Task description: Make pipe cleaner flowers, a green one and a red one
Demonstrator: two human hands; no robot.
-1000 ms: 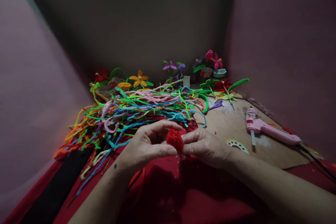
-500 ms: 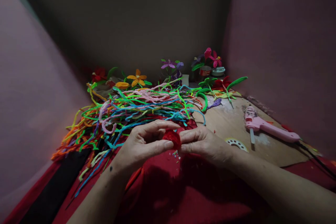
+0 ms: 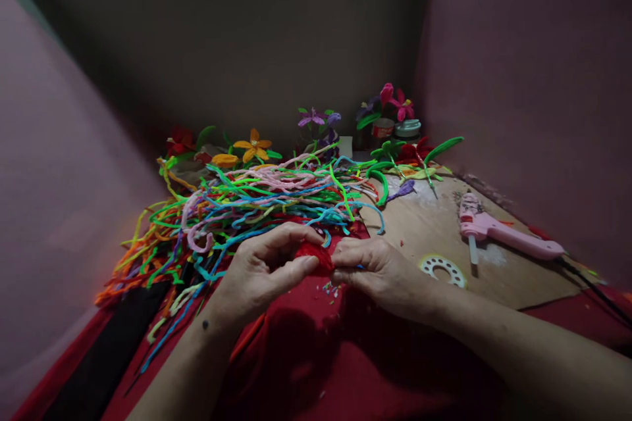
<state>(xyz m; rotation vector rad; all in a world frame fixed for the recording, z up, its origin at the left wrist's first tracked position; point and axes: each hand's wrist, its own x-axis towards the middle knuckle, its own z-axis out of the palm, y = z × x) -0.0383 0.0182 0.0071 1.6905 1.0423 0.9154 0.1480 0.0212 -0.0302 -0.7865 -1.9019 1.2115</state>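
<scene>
Head view: my left hand (image 3: 269, 270) pinches a red fuzzy piece (image 3: 316, 254) between thumb and fingers, nearly closed. My right hand (image 3: 382, 273) grips its right edge, fingertips closed. The piece sits left of the cardboard (image 3: 409, 230); the pink glue gun (image 3: 508, 233) lies on the cardboard.

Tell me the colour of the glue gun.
The glue gun is pink, seen best in the head view.
</scene>
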